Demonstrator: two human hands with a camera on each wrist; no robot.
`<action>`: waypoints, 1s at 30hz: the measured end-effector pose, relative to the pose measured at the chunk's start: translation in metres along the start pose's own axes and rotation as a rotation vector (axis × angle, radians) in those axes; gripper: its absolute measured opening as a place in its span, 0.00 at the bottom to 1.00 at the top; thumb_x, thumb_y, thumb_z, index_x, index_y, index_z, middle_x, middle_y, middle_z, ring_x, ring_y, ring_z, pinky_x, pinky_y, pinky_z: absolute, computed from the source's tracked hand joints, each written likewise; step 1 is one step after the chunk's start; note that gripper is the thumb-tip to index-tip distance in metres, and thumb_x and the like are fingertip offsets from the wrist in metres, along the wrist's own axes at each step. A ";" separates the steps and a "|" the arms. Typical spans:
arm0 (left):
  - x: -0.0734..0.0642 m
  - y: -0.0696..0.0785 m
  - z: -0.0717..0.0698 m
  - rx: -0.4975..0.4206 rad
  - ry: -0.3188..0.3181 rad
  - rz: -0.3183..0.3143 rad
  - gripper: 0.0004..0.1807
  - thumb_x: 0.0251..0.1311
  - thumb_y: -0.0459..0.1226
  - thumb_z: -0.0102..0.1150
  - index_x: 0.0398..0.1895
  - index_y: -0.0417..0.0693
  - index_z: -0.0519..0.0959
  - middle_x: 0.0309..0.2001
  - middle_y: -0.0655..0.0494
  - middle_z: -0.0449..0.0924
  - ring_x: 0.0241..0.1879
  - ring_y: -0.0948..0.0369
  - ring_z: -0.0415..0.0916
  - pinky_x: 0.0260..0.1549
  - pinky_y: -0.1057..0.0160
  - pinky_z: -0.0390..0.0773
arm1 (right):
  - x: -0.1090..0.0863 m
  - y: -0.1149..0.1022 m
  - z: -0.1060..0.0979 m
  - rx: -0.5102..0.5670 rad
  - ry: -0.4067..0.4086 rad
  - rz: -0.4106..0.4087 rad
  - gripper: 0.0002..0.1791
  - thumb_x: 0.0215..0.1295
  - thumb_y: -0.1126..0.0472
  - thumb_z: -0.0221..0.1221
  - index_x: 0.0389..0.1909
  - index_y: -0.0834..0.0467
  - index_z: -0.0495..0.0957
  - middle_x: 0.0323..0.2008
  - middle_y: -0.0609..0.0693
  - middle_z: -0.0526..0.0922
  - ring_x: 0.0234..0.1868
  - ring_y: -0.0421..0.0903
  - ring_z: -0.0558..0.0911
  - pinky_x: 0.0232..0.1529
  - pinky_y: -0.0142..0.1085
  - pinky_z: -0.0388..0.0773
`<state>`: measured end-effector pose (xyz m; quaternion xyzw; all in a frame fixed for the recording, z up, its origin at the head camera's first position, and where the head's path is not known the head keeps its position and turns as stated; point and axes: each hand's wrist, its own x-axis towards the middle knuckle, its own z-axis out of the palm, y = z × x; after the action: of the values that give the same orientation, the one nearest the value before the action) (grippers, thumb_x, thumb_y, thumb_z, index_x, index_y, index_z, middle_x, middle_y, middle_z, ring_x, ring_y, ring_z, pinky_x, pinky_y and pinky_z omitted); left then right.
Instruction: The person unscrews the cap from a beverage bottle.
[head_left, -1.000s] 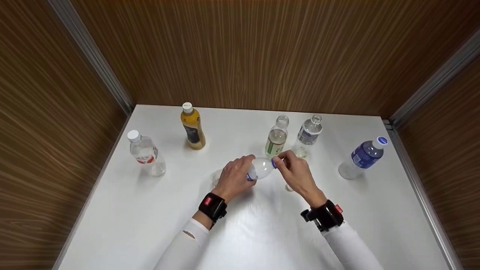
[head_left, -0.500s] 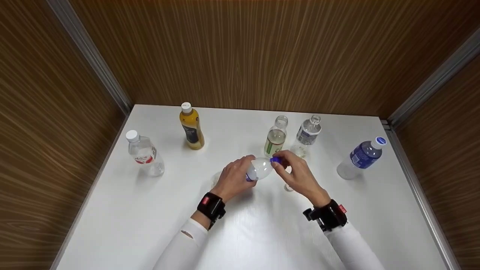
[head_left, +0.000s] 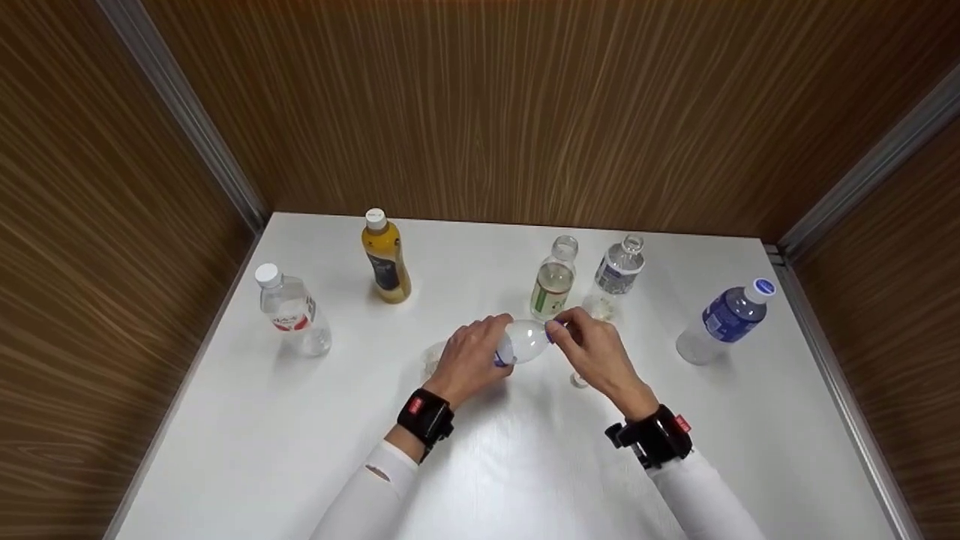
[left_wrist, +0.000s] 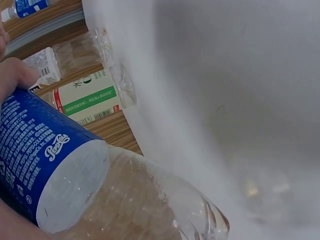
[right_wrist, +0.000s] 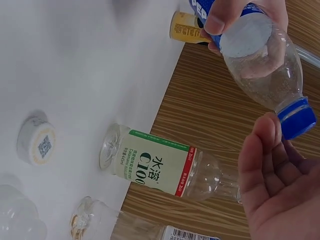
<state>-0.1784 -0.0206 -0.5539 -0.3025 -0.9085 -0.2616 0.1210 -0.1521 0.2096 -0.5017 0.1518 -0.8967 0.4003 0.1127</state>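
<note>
My left hand [head_left: 469, 356] grips a clear Pepsi bottle [head_left: 525, 341] round its blue label [left_wrist: 35, 150], holding it tilted over the table with its neck toward the right. At the neck sits a blue cap [right_wrist: 296, 117]. My right hand [head_left: 598, 351] pinches this cap between thumb and fingers; in the right wrist view the thumb tip lies against its lower edge and the other fingers are partly behind it. An uncapped bottle with a green and white label [right_wrist: 160, 162] stands just behind the hands.
A second uncapped bottle [head_left: 619, 270] stands behind to the right. A blue-labelled bottle [head_left: 727, 319] is at the far right. On the left stand a yellow bottle [head_left: 386, 259] and a white-capped clear bottle [head_left: 294, 311]. A loose white cap [right_wrist: 39, 141] lies near my right hand.
My right fingers have shifted round the blue cap, which showed more half a second ago and is now mostly covered in the head view. The left hand and bottle stay nearly still.
</note>
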 end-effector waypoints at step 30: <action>-0.001 0.000 -0.002 -0.101 -0.058 -0.047 0.38 0.49 0.41 0.80 0.63 0.45 0.73 0.52 0.48 0.84 0.48 0.53 0.83 0.49 0.52 0.82 | 0.000 0.000 -0.010 0.030 -0.034 -0.024 0.20 0.74 0.55 0.63 0.58 0.65 0.80 0.38 0.50 0.88 0.37 0.45 0.87 0.39 0.45 0.84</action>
<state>-0.1775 -0.0220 -0.5526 -0.2942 -0.9042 -0.3009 0.0732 -0.1513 0.2171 -0.4950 0.1712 -0.8903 0.4099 0.1000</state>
